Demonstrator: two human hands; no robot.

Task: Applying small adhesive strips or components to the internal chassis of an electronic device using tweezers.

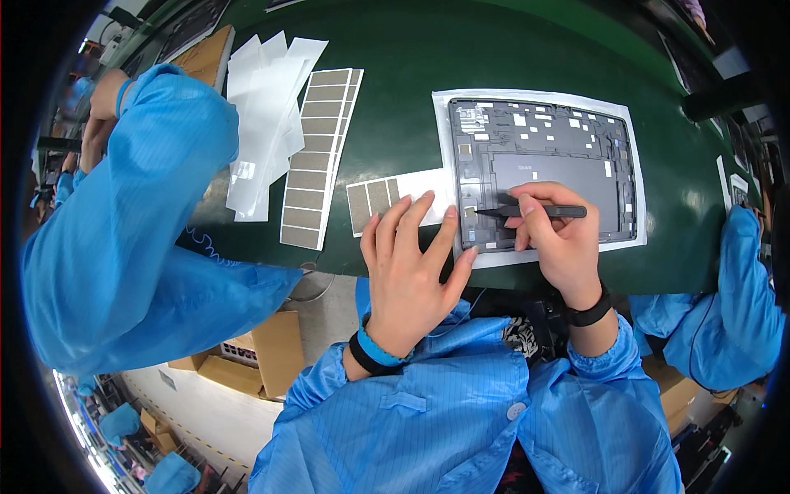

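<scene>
My right hand pinches black tweezers. Their tip points left, at a small beige square pad near the left edge of a dark tablet-like housing. The housing lies flat on a white sheet and carries several small white labels. My left hand holds nothing; its fingers are spread over a white backing sheet with grey-brown rectangular pads at its left end. The thumb of that hand lies by the housing's lower left corner. Whether the tweezers' tip touches the pad, I cannot tell.
Left on the green table lie strips of grey-brown pads and loose white backing sheets. A co-worker's blue sleeve reaches in at the left, another blue sleeve at the right. A cardboard box stands below.
</scene>
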